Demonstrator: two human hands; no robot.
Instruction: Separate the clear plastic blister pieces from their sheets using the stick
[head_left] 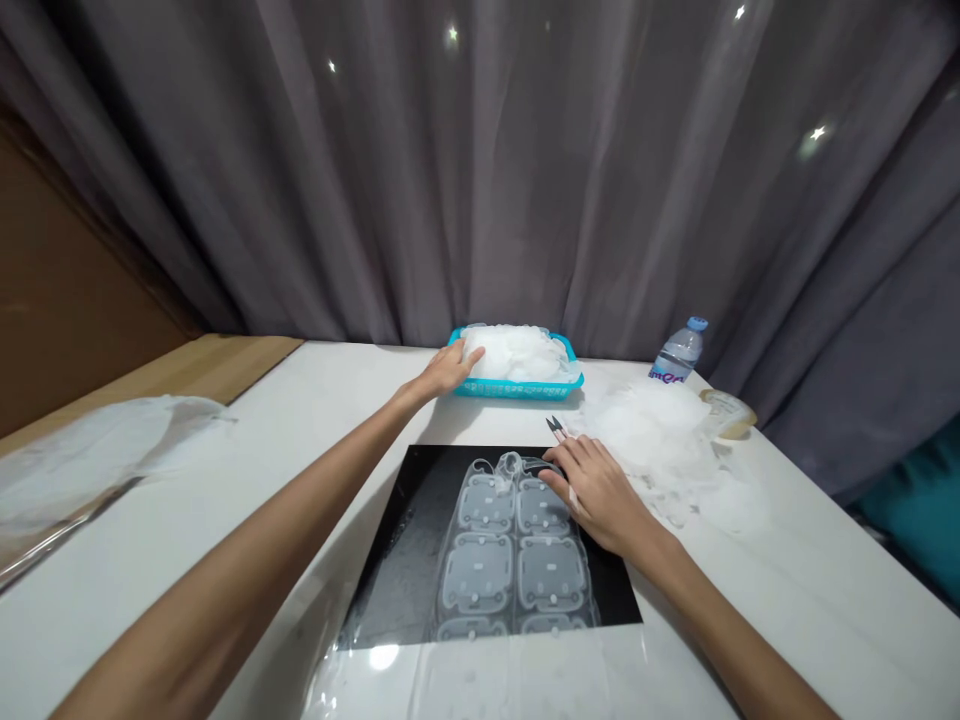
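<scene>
At the back of the table my left hand (448, 368) is at the left end of a blue plastic basket (517, 388), its thumb over the rim and its fingers along the outer side. White thin plastic bags (517, 350) are heaped in that basket. My right hand (592, 485) is curled around small thread snips (556, 428), their dark blades pointing away from me. Below it, a clear bag with a knotted top (510, 465) lies on a black mat (405, 540). Translucent square-lidded containers (478, 572) sit inside in two columns, partly under my right fingers.
Crumpled white plastic (660, 430) spreads right of my right hand. Behind it stands a water bottle (681, 350), with a yellowish tape roll (729, 413) nearby. Clear plastic (112, 450) and a brown board (217, 370) lie left. A grey curtain (480, 180) hangs behind.
</scene>
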